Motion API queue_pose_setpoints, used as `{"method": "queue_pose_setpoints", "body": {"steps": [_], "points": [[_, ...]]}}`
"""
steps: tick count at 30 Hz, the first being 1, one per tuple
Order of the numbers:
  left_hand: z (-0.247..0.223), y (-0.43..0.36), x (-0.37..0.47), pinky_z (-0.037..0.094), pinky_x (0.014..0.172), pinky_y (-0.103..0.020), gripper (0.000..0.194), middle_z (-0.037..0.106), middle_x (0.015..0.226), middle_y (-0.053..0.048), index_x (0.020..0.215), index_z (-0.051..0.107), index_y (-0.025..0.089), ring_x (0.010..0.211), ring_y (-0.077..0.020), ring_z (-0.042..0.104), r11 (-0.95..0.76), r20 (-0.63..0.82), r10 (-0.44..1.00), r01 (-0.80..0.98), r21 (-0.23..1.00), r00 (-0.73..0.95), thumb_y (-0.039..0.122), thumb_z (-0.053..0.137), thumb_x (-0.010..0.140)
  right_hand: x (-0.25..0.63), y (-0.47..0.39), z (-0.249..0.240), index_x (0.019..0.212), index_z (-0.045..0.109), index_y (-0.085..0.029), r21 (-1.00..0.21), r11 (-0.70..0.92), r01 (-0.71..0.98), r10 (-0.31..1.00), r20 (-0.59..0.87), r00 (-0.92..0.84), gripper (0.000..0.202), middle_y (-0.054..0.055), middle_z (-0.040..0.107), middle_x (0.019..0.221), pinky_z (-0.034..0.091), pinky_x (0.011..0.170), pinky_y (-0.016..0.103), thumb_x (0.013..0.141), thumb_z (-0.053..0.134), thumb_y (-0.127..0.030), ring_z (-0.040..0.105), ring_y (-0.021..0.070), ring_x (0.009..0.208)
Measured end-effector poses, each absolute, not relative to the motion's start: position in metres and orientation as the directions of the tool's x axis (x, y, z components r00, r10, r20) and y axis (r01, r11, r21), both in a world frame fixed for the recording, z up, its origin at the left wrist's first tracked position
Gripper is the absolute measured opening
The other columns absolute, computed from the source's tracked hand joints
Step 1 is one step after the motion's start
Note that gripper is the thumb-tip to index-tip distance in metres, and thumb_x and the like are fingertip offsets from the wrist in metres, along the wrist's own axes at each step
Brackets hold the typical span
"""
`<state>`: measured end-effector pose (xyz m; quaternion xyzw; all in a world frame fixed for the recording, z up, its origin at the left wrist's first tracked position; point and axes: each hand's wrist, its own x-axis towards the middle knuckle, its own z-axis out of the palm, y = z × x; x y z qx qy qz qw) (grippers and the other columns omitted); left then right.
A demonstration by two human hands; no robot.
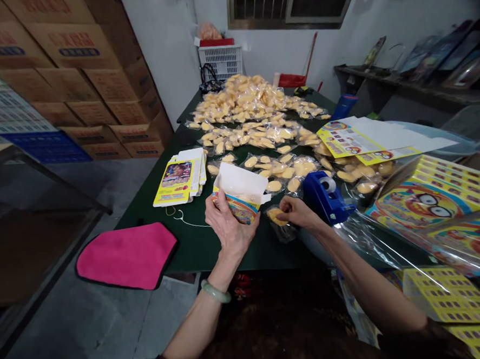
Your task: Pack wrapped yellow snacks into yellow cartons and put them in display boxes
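Observation:
My left hand [231, 223] grips a small printed carton [242, 207] from below, its white flap [243, 179] standing up and its mouth facing up. Something in clear wrapping shows just inside the mouth. To the right, my right hand [297, 213] pinches a clear packet [278, 216] with a yellow oval piece in it, low over the table edge. Beyond both hands, many similar yellow packets [255, 100] lie heaped and strewn over the green table [195, 252]. A blue tape dispenser [326, 198] stands just right of my right hand.
Flattened yellow cartons [178, 178] lie stacked at left, near a pink cloth item [126, 257] at the table's edge. Printed sheets [359, 139] rest on packets at right, behind filled-out display boxes [432, 200] in plastic. Brown boxes [77, 43] are piled against the left wall.

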<state>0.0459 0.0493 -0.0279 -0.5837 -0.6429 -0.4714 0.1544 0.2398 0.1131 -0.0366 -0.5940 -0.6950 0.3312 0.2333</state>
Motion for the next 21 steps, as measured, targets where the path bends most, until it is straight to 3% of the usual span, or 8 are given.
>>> {"method": "queue_pose_setpoints", "body": {"steps": [3,6,9,11,13,15,18,21], "points": [[-0.028,0.050,0.047,0.038,0.092,-0.051,0.105,0.035,0.131,-0.025,0.141,0.020,0.012,0.121,-0.0401,0.041,-0.112,0.739,0.610,0.891,0.439,-0.287,0.045,0.074,0.057,0.257,0.098,-0.011,0.066,0.046,-0.021,-0.864,0.118,0.490,0.988,0.053,-0.146,0.033,-0.007,0.046,0.051,0.037,0.047,0.023,0.062,0.071,-0.041,0.045,0.0102,0.048],[-0.025,0.050,0.050,0.038,0.091,-0.051,0.102,0.036,0.130,-0.024,0.139,0.024,0.013,0.120,-0.0400,0.042,-0.111,0.730,0.619,0.887,0.448,-0.291,0.043,0.075,0.056,0.266,0.077,0.041,0.075,0.048,-0.023,-0.927,0.287,0.243,0.948,0.311,0.067,0.034,-0.006,0.050,0.055,0.035,0.044,0.024,0.063,0.074,-0.041,0.042,0.0097,0.045],[-0.023,0.050,0.054,0.037,0.092,-0.051,0.098,0.036,0.130,-0.023,0.137,0.029,0.014,0.119,-0.0398,0.042,-0.116,0.725,0.633,0.894,0.434,-0.270,0.041,0.075,0.055,0.247,0.062,0.089,0.082,0.047,-0.025,-0.799,0.540,0.265,0.796,0.587,0.147,0.030,-0.004,0.054,0.064,0.035,0.046,0.025,0.068,0.072,-0.035,0.046,0.0106,0.049],[-0.022,0.050,0.056,0.037,0.092,-0.050,0.096,0.037,0.130,-0.022,0.136,0.030,0.015,0.118,-0.0390,0.043,-0.115,0.727,0.636,0.900,0.420,-0.258,0.040,0.075,0.056,0.223,0.061,0.106,0.084,0.049,-0.024,-0.673,0.618,0.407,0.728,0.685,0.027,0.023,-0.002,0.057,0.072,0.037,0.051,0.026,0.073,0.068,-0.031,0.048,0.0109,0.054],[-0.022,0.050,0.055,0.038,0.092,-0.050,0.096,0.037,0.129,-0.022,0.137,0.028,0.015,0.117,-0.0385,0.043,-0.117,0.738,0.624,0.902,0.415,-0.258,0.040,0.075,0.057,0.199,0.065,0.111,0.084,0.050,-0.022,-0.534,0.642,0.550,0.724,0.659,-0.206,0.016,-0.001,0.058,0.073,0.036,0.054,0.026,0.077,0.064,-0.025,0.047,0.0104,0.055],[-0.022,0.049,0.054,0.038,0.091,-0.049,0.096,0.037,0.129,-0.023,0.138,0.026,0.013,0.118,-0.0386,0.043,-0.127,0.750,0.609,0.902,0.413,-0.258,0.041,0.073,0.059,0.180,0.071,0.113,0.085,0.051,-0.020,-0.389,0.636,0.666,0.747,0.529,-0.403,0.012,-0.001,0.057,0.072,0.032,0.056,0.026,0.078,0.061,-0.020,0.046,0.0106,0.057],[-0.023,0.049,0.053,0.038,0.091,-0.049,0.097,0.036,0.129,-0.023,0.138,0.026,0.014,0.117,-0.0382,0.043,-0.140,0.753,0.613,0.905,0.401,-0.239,0.042,0.074,0.058,0.164,0.074,0.122,0.089,0.055,-0.017,-0.169,0.634,0.754,0.744,0.397,-0.537,0.008,0.003,0.061,0.078,0.027,0.058,0.026,0.082,0.056,-0.018,0.049,0.0130,0.063],[-0.023,0.049,0.052,0.039,0.091,-0.049,0.101,0.037,0.130,-0.021,0.138,0.026,0.017,0.117,-0.0370,0.044,-0.148,0.737,0.636,0.901,0.407,-0.228,0.039,0.077,0.054,0.158,0.074,0.135,0.096,0.059,-0.017,0.021,0.685,0.728,0.678,0.349,-0.647,0.014,0.007,0.064,0.087,0.021,0.056,0.028,0.087,0.048,-0.021,0.049,0.0143,0.065]]}}
